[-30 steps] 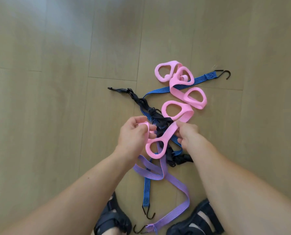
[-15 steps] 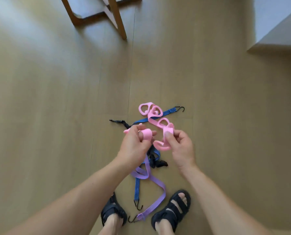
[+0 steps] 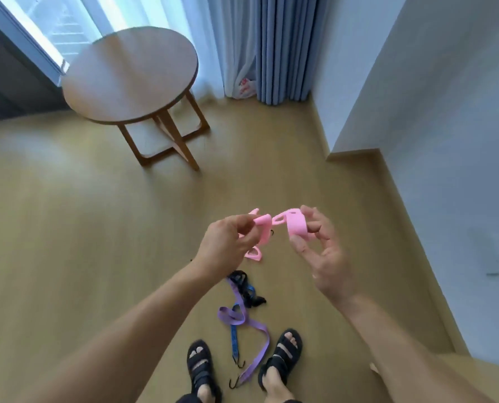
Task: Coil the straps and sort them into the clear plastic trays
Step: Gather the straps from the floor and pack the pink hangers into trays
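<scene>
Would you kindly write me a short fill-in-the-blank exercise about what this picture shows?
1. The left hand and right hand hold the pink strap up off the ___.
2. The purple strap ends between two black ___.
3. The wooden table has a ___ top.
Missing words: floor; sandals; round.

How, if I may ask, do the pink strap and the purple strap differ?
The pink strap is held up by the left hand and right hand; the purple strap lies on the floor. The pink strap has open loops; the purple strap is a flat band ending in a hook. Both are flexible.
</scene>
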`<action>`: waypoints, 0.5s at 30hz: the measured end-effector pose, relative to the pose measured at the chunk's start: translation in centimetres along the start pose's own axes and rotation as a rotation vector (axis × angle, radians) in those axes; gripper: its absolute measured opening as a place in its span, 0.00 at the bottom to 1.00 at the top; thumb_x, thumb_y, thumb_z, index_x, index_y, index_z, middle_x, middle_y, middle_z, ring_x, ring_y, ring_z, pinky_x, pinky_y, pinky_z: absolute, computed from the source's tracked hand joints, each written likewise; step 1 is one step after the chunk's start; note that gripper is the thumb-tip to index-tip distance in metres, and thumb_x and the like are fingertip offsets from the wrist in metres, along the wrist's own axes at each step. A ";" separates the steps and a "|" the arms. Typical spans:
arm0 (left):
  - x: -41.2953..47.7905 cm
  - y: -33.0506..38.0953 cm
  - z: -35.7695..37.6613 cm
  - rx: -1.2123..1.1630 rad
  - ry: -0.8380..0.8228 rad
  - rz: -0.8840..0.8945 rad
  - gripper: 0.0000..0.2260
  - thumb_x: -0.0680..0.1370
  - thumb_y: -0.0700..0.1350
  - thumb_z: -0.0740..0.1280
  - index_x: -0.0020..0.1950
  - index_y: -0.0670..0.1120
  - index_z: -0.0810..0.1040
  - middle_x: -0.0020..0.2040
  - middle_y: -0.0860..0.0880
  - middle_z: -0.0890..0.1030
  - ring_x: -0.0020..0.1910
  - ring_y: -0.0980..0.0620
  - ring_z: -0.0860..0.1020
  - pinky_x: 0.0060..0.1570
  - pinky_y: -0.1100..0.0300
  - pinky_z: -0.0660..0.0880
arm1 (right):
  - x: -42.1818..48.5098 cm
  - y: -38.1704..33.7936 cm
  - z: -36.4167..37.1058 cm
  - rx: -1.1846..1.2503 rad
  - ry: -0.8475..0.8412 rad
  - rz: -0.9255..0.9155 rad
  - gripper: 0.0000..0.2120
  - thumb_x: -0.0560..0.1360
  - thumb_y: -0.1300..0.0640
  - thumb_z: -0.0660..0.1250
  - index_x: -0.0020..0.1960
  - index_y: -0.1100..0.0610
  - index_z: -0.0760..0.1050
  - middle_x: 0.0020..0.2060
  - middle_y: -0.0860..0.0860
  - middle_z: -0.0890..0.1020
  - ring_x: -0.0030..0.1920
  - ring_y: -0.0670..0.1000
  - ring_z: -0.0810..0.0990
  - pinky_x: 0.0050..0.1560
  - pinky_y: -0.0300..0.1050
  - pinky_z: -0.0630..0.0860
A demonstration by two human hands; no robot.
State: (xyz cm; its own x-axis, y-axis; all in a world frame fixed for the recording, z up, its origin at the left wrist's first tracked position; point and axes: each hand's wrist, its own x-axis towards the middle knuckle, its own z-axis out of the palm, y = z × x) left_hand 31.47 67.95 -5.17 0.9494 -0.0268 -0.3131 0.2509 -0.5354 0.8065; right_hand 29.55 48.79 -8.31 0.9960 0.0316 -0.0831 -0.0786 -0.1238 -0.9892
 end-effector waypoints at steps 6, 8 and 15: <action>-3.7 6.2 -2.5 -0.041 -0.016 0.204 0.07 0.82 0.50 0.63 0.55 0.51 0.78 0.58 0.53 0.76 0.61 0.49 0.74 0.62 0.52 0.72 | -4.8 -8.8 -2.4 0.168 0.175 0.009 0.14 0.75 0.53 0.68 0.56 0.58 0.78 0.52 0.59 0.82 0.46 0.52 0.81 0.46 0.50 0.79; -5.7 7.6 -3.1 -0.241 -0.109 0.225 0.07 0.83 0.50 0.60 0.55 0.52 0.76 0.52 0.48 0.83 0.55 0.46 0.80 0.59 0.45 0.77 | -7.2 -10.7 -2.2 0.166 0.202 -0.029 0.15 0.76 0.53 0.66 0.59 0.59 0.77 0.46 0.58 0.83 0.45 0.54 0.82 0.49 0.54 0.80; -11.5 9.8 -4.2 -0.564 -0.278 0.281 0.08 0.84 0.44 0.56 0.63 0.46 0.68 0.41 0.45 0.81 0.38 0.47 0.83 0.36 0.57 0.80 | -16.5 -15.0 -0.4 0.219 0.266 -0.127 0.14 0.78 0.51 0.60 0.62 0.47 0.74 0.42 0.50 0.82 0.38 0.53 0.84 0.39 0.45 0.82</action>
State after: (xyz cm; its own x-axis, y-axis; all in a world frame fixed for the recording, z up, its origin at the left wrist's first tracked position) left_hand 23.79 66.52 8.47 0.9278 -0.3563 -0.1103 0.1343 0.0431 0.9900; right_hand 14.33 49.71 7.98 0.9720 -0.2299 0.0482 0.0684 0.0811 -0.9944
